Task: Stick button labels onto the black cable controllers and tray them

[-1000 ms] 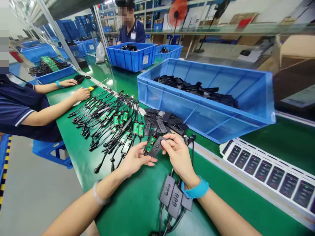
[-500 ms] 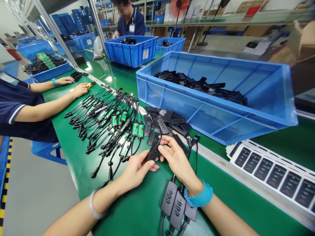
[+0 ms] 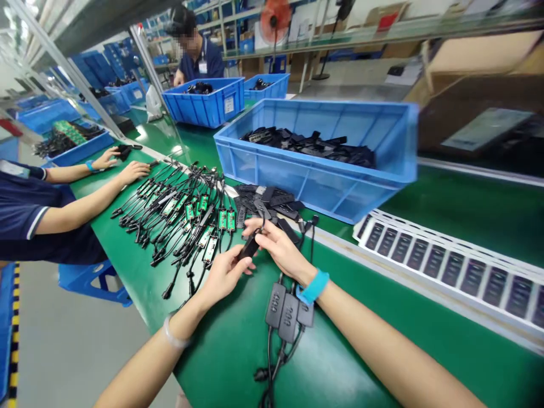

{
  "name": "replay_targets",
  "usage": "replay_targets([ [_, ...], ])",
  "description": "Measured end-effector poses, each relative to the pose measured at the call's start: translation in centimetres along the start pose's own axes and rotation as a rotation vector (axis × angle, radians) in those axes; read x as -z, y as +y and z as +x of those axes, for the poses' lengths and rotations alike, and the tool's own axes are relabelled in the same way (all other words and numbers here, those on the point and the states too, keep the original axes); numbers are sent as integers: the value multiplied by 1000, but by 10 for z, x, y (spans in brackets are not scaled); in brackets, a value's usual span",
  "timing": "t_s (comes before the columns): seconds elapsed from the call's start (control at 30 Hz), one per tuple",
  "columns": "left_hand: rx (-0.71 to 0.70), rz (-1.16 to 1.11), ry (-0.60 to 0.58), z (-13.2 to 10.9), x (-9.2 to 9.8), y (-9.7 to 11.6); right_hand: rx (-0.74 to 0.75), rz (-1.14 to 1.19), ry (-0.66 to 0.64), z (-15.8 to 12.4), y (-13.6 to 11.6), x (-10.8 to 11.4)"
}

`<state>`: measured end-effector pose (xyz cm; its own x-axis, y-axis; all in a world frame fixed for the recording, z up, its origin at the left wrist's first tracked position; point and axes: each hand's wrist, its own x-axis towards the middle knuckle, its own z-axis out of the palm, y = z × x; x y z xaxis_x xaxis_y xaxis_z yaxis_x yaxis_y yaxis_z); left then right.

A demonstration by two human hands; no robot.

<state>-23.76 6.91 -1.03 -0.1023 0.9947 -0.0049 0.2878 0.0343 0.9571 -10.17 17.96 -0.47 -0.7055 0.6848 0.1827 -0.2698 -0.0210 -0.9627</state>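
Note:
Both hands meet over the green bench on a small black plastic controller case (image 3: 249,247). My left hand (image 3: 225,273) is closed around its near end, thumb on top. My right hand (image 3: 278,249) pinches the far end, where a black cable seems to come out. The slotted face is turned mostly out of sight, and its inside is hidden. Below my right wrist lie several slotted, cased controllers (image 3: 288,318) with cables. Left of my hands, green circuit boards (image 3: 206,235) with black cables are spread in rows. Loose black case covers (image 3: 283,199) are piled just beyond my fingers.
A large blue bin (image 3: 306,184) of black covers stands behind the pile. Sheets of dark labels (image 3: 419,254) lie at the right beside a metal rail. At the left, a co-worker's hands (image 3: 134,171) rest at the cables' far end. Another person stands behind smaller blue bins (image 3: 204,107).
The case has been tilted, so its slotted face shows less and a narrow side shows more. My head view has shifted, and the co-worker's yellow-handled tool is no longer clearly visible.

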Motion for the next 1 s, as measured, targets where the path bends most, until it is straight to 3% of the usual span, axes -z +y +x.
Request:
replay_targets([
  [0.17, 47, -19, 99, -34, -10, 28, 214, -10, 111, -8, -67, 1],
  [0.3, 110, -8, 82, -68, -37, 50, 202, -183, 193, -34, -98, 27],
  [0.4, 52, 275, 40, -82, -61, 55, 92, -423, 254, -61, -84, 61],
  [0.53, -196, 773, -39, -76, -86, 51, 45, -881, 289, -94, -49, 98],
  [0.63, -264, 987, -188, -65, -102, 44, 145, -1069, 241, -105, -37, 103],
  [0.7, -297, 1066, -266, -61, -109, 41, 272, -1250, 83, -105, -36, 95],
  [0.77, -333, 1099, -276, -62, -111, 38, 373, -1433, -106, -103, -35, 86],
  [0.83, -366, 1099, -260, -68, -108, 35, 402, -1545, -198, -104, -34, 81],
  [1.0, -495, 1019, -410, -85, -84, 33, 423, -1610, -164, -122, -31, 88],
])
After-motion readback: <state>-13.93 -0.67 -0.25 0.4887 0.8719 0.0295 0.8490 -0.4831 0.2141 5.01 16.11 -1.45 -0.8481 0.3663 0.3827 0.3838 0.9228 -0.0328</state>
